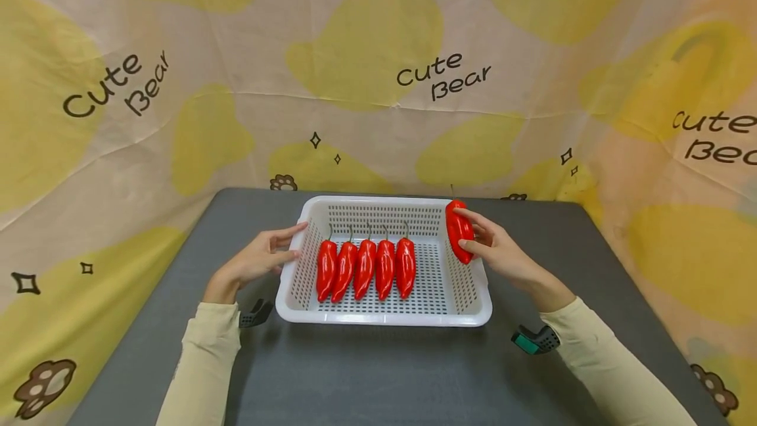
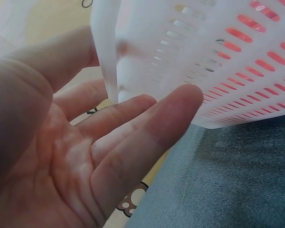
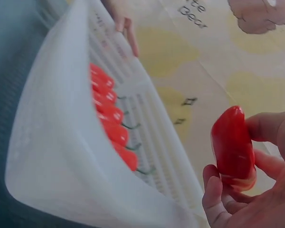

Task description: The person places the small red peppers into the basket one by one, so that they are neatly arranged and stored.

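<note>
A white plastic basket (image 1: 384, 319) with slotted walls sits on the dark table. Several glossy red peppers (image 1: 366, 269) with thin stems lie side by side in its left and middle part. My left hand (image 1: 254, 258) holds the basket's left rim, the thumb over the edge and the fingers against the outer wall (image 2: 156, 71). Another red pepper (image 1: 458, 232), stem upward, is held between the thumb and fingers of my right hand (image 1: 497, 252), above the basket's right rim. In the right wrist view that pepper (image 3: 232, 147) is apart from the basket wall.
The dark grey tabletop (image 1: 378, 373) extends in front of the basket and to both sides. A yellow and cream printed cloth (image 1: 367, 51) hangs behind and beside the table. Dark wrist devices (image 1: 535, 340) show at both sleeves.
</note>
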A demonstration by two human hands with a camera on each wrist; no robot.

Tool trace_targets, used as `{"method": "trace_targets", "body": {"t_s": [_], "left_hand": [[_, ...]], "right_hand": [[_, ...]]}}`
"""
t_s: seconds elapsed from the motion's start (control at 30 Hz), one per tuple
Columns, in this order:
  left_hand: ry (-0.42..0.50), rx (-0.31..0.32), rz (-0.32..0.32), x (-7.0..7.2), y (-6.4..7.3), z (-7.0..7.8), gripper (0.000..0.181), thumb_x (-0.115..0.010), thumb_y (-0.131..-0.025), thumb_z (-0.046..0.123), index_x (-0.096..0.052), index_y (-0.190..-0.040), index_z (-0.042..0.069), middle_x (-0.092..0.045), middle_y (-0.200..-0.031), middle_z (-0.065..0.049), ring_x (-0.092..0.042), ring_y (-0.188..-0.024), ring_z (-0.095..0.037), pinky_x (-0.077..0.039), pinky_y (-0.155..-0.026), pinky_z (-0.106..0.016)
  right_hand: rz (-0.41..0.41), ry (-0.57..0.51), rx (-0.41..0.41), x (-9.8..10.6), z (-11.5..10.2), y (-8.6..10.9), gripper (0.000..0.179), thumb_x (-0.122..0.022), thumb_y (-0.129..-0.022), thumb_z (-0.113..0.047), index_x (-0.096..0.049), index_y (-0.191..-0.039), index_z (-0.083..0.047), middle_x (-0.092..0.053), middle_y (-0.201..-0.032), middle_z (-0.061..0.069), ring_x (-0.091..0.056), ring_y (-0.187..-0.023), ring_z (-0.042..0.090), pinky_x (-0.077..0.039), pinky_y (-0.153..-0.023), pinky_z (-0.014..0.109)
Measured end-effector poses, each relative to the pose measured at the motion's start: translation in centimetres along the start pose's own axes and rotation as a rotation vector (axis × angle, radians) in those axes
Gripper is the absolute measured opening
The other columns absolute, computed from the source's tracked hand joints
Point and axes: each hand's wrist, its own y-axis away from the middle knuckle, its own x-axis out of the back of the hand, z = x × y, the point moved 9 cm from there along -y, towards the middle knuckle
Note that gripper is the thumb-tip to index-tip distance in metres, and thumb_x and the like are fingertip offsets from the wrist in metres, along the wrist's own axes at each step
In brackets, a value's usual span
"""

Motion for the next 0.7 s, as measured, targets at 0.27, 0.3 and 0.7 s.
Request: {"method": "trace_targets", "body": {"t_s": [0.27,0.3,0.7], "left_hand": [[0.006,-0.007,-0.002,0.1,0.0,-0.2,0.070,-0.064,-0.099,0.016,-0.029,-0.160,0.013,-0.039,-0.158,-0.027,-0.067,-0.110,-0.033,-0.063,-0.082,-0.047],[0.009,-0.008,-0.003,0.1,0.0,-0.2,0.070,-0.064,-0.100,0.016,-0.029,-0.160,0.013,-0.039,-0.158,-0.028,-0.067,-0.110,-0.033,-0.064,-0.081,-0.047],[0.026,-0.018,-0.008,0.0,-0.2,-0.3,0.070,-0.063,-0.100,0.016,-0.029,-0.161,0.013,-0.038,-0.158,-0.028,-0.066,-0.113,-0.035,-0.063,-0.081,-0.048]], "right_hand": [[-0.052,-0.035,-0.014,-3.3,0.5,-0.8,0.071,-0.058,-0.101,-0.009,-0.022,-0.162,-0.013,-0.031,-0.158,0.027,-0.046,-0.132,0.048,-0.057,-0.098,0.045],[-0.059,-0.035,-0.014,-3.7,0.6,-0.9,0.071,-0.058,-0.101,-0.008,-0.022,-0.162,-0.013,-0.031,-0.159,0.026,-0.048,-0.131,0.048,-0.057,-0.099,0.046],[-0.018,0.100,-0.030,-5.4,1.3,-1.1,0.074,-0.060,-0.099,-0.005,-0.021,-0.162,-0.009,-0.029,-0.160,0.029,-0.066,-0.107,0.037,-0.059,-0.094,0.049]]}}
